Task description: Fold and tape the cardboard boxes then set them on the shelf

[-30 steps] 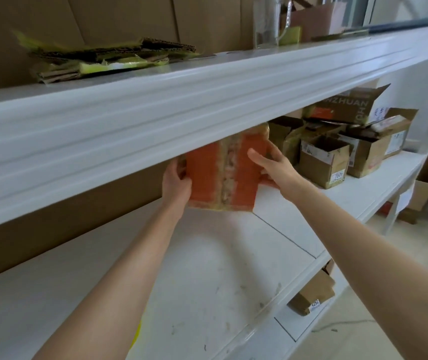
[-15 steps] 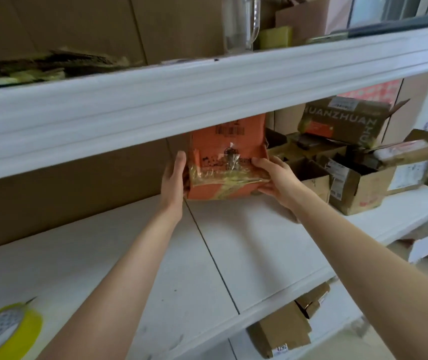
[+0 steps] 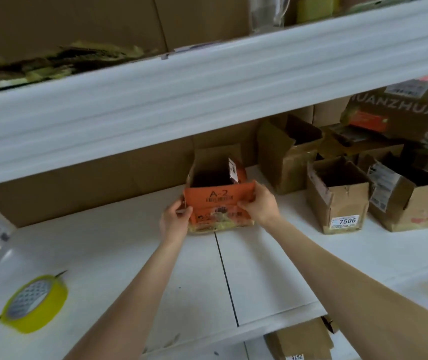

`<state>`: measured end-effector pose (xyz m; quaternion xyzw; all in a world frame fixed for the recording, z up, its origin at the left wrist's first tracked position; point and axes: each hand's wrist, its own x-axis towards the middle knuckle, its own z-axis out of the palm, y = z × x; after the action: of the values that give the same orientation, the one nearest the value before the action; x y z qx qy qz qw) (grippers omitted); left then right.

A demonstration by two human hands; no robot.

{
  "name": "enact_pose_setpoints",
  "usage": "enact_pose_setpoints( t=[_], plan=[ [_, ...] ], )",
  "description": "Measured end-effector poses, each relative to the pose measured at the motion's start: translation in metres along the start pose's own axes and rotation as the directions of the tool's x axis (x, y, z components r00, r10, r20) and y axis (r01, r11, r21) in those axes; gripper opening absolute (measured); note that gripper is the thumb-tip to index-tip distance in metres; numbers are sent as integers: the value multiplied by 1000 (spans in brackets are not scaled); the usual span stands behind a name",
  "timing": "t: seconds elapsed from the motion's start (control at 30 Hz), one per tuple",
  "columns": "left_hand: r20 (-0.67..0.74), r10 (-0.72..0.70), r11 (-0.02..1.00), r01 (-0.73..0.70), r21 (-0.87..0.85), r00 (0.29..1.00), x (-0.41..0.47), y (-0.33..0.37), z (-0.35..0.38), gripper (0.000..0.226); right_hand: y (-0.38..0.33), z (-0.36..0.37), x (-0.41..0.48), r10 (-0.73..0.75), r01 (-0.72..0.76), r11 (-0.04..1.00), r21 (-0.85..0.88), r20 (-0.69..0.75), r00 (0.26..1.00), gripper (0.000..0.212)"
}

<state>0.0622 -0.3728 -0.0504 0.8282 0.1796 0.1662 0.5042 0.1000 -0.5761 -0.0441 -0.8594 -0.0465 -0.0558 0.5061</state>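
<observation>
- Nearest the viewer: a yellow roll of adhesive tape [image 3: 35, 304] lies flat on the white shelf board [image 3: 119, 255], left of the bare forearms and well apart from the work. It was not in view a second ago; the camera has tilted downward.
- Middle distance, left hand [image 3: 175, 220]: fingers closed on the lower left corner of the orange-printed cardboard box marked "A-2" [image 3: 219, 203], thumb on the front face.
- Middle distance, right hand [image 3: 258, 203]: fingers closed over the upper right edge of the same box's front panel.
- Change: a second ago the box was held off the board, taped seam facing the viewer, and half a second ago it was tipped on edge. Now its yellow-taped base sits on the board, open mouth up, near the brown back wall.
- Meaning: judged from its seated base, this box is placed; only the release appears to remain.
- Farther right: several open brown cardboard boxes, one labelled "7506" [image 3: 337, 198], stand beside it, apart from it.
- Farthest: the upper white shelf [image 3: 207, 92] spans the frame overhead.
</observation>
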Motion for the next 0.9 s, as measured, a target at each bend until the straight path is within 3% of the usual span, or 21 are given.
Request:
enact_pose_setpoints(
  t=[0.07,0.17,0.4,0.5,0.57,0.63,0.7,0.8,0.9],
  plan=[
    [-41,-9,1000,10,27,999,5,-17,0,32,5,12,3,40,-41,996,-76,-24,999,49],
    [-68,-32,999,31,-8,997,14,-31,2,23,6,25,10,121,-121,992,-32,-3,993,53],
    [-279,-94,994,76,-75,956,35,-60,-28,19,-26,72,15,-14,-3,994,110,150,989,43],
    [-323,-73,996,83,19,944,38,-58,-45,28,-41,91,14,-61,-1,973,229,264,963,46],
    [-365,-73,997,75,-10,928,29,-46,-46,36,-44,91,18,-75,15,981,196,303,950,52],
    [-442,-33,999,15,-44,896,10,-33,-38,39,-43,80,20,-74,60,996,62,271,960,55],
    [-449,179,983,-183,36,875,-15,-12,-21,44,-40,61,23,-103,114,992,-59,171,980,49],
    [-343,391,913,-406,30,854,-35,31,18,48,-38,19,27,-143,143,972,-185,14,990,48],
    [-144,362,925,-374,-64,921,-40,76,61,45,-33,-30,27,-195,166,956,-244,-101,976,42]
  ],
)
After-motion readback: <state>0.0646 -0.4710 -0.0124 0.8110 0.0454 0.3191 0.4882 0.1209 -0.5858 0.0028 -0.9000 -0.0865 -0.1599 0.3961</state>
